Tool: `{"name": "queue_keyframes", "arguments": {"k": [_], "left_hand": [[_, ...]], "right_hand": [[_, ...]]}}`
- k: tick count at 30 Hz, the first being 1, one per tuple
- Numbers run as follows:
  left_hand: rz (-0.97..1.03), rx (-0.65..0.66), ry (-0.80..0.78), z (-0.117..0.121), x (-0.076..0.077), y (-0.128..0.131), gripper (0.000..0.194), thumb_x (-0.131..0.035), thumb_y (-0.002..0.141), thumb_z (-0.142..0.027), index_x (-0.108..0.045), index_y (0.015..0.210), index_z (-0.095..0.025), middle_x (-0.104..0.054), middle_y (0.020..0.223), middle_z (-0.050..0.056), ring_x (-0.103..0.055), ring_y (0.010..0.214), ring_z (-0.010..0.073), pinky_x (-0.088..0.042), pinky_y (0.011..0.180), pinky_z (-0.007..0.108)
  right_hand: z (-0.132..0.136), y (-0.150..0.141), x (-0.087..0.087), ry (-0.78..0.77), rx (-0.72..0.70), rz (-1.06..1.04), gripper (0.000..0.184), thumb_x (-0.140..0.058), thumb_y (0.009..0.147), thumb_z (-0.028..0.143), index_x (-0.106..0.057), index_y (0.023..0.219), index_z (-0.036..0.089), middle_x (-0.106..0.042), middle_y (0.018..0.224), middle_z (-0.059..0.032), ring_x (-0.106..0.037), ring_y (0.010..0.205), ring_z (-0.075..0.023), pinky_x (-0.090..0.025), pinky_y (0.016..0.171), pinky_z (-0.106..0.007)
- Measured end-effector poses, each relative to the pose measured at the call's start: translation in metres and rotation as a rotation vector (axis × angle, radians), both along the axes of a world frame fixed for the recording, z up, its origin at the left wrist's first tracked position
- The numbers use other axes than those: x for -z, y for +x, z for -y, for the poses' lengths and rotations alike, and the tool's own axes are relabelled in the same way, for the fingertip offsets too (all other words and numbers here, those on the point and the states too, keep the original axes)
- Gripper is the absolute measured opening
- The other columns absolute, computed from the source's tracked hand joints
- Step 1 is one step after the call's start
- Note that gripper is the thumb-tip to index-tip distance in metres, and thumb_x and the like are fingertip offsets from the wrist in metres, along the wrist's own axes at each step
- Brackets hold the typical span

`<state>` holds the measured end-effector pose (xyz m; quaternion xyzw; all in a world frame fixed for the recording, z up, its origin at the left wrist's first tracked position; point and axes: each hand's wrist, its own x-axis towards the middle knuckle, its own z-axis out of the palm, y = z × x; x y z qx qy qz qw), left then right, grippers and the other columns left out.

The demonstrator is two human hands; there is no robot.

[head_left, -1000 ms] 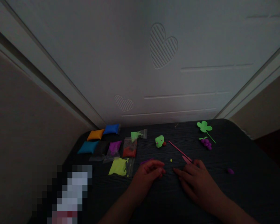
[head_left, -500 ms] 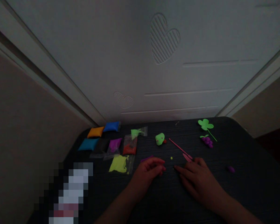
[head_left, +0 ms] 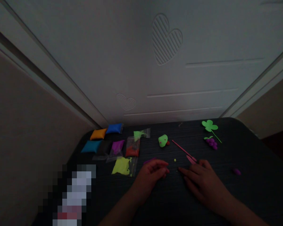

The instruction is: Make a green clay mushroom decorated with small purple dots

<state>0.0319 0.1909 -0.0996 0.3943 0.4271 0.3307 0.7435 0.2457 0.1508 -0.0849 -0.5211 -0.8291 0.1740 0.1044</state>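
My left hand (head_left: pixel 152 172) rests on its side on the dark table, fingers loosely curled, with a gap between index finger and thumb and nothing visible between them. A purple piece (head_left: pixel 149 161) is partly hidden behind it. My right hand (head_left: pixel 204 179) lies low with its index finger stretched to the tabletop, beside a tiny yellowish speck (head_left: pixel 176 171). Just beyond the fingertips is a small yellow-green clay ball (head_left: pixel 174 160). A pink modelling tool (head_left: pixel 184 150) lies past the right knuckles, next to a pink flat blade (head_left: pixel 191 159).
Bags of coloured clay, including yellow (head_left: pixel 122 166), red (head_left: pixel 132 147) and blue (head_left: pixel 114 128), lie at the left. Farther back are a green clay shape (head_left: pixel 163 141), a clay grape bunch (head_left: pixel 211 143) and a green clover (head_left: pixel 209 126). A purple lump (head_left: pixel 237 171) sits right.
The whole view has shifted slightly, so everything on the table sits a little farther right. Both hands keep nearly the same pose and place.
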Motion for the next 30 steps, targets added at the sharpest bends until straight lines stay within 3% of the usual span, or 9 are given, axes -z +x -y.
{"name": "queue_keyframes", "arguments": {"k": [30], "left_hand": [[0.03,-0.01,0.03,0.0011,-0.0048,0.0018,0.021,-0.064,0.067,-0.021,-0.062,0.088,-0.018,-0.063,0.076,0.0,-0.051,0.067,0.0083,-0.037,0.067,0.022]], "right_hand": [[0.0004,0.0029,0.0008,0.058,0.021,0.011,0.031,-0.042,0.084,0.024,-0.051,0.114,0.028,-0.06,0.087,-0.0016,-0.05,0.079,-0.0146,-0.027,0.078,-0.036]]}}
